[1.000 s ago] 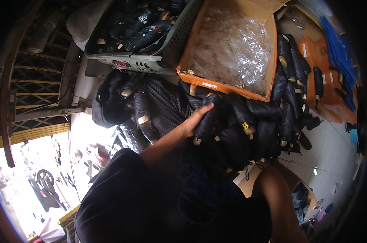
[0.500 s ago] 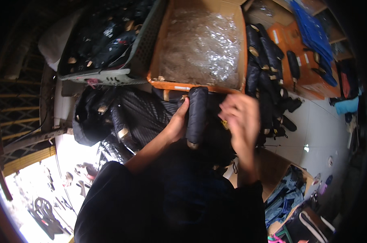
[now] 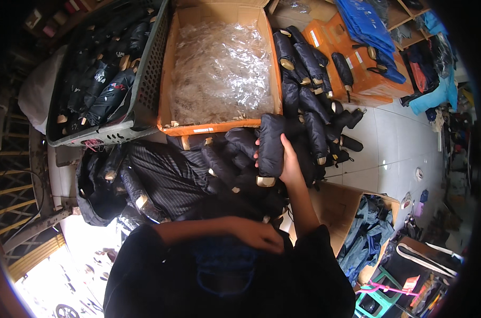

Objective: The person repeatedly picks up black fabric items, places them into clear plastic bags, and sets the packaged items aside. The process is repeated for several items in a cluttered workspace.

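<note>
A folded black umbrella (image 3: 271, 143) in its puffy sleeve stands nearly upright in my right hand (image 3: 290, 160). My thumb lies along its right side, the fingertips show at its left, and its pale gold end points toward me. Close to my chest is my left hand (image 3: 259, 235), back upward and slightly blurred. Its fingers bend down out of sight, so what they do is hidden. Beneath and around the held umbrella lie several more folded umbrellas (image 3: 219, 161), beside a black striped cloth (image 3: 169, 167).
An orange-edged carton (image 3: 219, 129) with clear plastic wrappers stands ahead. Left of it is a grey basket (image 3: 145, 90) full of folded umbrellas. More umbrellas (image 3: 304, 58) pile up at the right, by orange boxes (image 3: 346, 58). A carton (image 3: 330, 209) with blue-grey cloth sits near right.
The umbrella has passed from my left hand to my right hand. My left hand has drawn back to my chest. The view has shifted, so the surroundings sit further left.
</note>
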### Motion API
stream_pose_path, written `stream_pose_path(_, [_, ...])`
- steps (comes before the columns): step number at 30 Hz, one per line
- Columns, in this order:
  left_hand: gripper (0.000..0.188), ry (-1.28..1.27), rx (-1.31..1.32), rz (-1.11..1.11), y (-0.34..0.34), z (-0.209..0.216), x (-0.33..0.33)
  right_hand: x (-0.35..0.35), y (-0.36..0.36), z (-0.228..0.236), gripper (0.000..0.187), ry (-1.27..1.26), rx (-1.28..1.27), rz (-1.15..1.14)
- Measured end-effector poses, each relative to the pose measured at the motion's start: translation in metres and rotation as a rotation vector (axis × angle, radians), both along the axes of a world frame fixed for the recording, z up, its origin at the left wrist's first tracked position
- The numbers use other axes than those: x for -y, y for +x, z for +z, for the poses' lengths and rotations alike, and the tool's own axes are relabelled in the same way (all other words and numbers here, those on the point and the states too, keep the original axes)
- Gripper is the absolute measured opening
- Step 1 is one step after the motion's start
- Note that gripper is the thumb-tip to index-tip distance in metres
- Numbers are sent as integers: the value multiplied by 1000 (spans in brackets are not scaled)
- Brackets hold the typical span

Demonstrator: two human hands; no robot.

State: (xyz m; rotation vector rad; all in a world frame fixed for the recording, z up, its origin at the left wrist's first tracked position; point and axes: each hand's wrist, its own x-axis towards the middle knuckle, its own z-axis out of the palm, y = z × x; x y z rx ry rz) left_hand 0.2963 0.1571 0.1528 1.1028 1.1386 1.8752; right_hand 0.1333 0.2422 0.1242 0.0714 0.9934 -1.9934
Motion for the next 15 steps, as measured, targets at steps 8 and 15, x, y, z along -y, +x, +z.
stream_pose_path(8, [21, 0, -85, -189, -11, 16, -13, -5, 6, 4, 54, 91, -62, -4])
stream_pose_path(15, [18, -89, -97, -188, -25, 29, 17, -4, 4, 7, 51, 63, -51, -7])
